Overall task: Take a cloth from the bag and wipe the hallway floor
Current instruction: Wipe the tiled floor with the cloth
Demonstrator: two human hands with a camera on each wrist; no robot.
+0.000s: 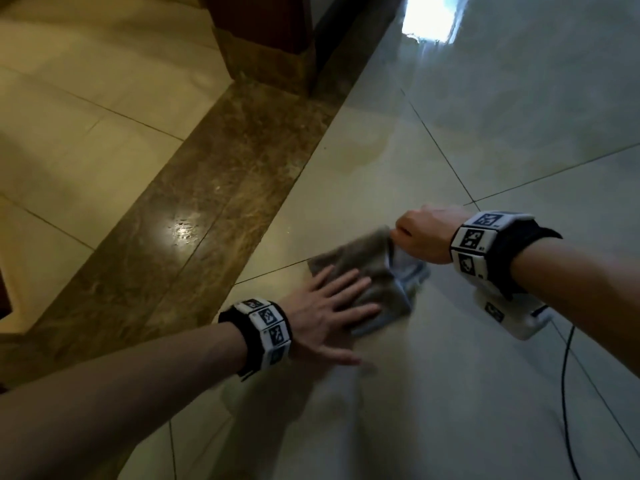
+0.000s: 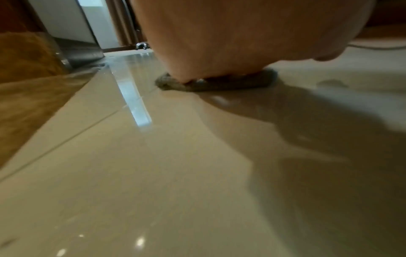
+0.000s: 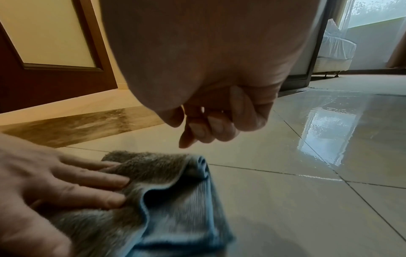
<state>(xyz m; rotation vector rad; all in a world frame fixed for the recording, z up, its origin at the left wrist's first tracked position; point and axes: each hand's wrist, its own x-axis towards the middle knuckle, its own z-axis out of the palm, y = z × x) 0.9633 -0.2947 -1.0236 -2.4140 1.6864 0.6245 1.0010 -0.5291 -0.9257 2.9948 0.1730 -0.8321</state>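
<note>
A grey-and-blue cloth (image 1: 374,268) lies folded on the glossy pale floor tiles (image 1: 450,393). My left hand (image 1: 329,310) presses flat on it with straight, spread fingers. In the right wrist view the left hand (image 3: 54,187) pins the cloth (image 3: 167,200) from the left. The left wrist view shows only the palm (image 2: 219,43) on top of the cloth's edge (image 2: 215,85). My right hand (image 1: 419,237) hovers at the cloth's far corner. Its curled fingers (image 3: 208,125) hold nothing, and a small gap separates them from the cloth.
A brown marble threshold strip (image 1: 207,209) runs diagonally left of the cloth, with a dark wooden door frame (image 1: 270,39) at its far end. A black cable (image 1: 566,375) trails on the floor under my right arm. A white-covered bed (image 3: 336,50) stands beyond a doorway.
</note>
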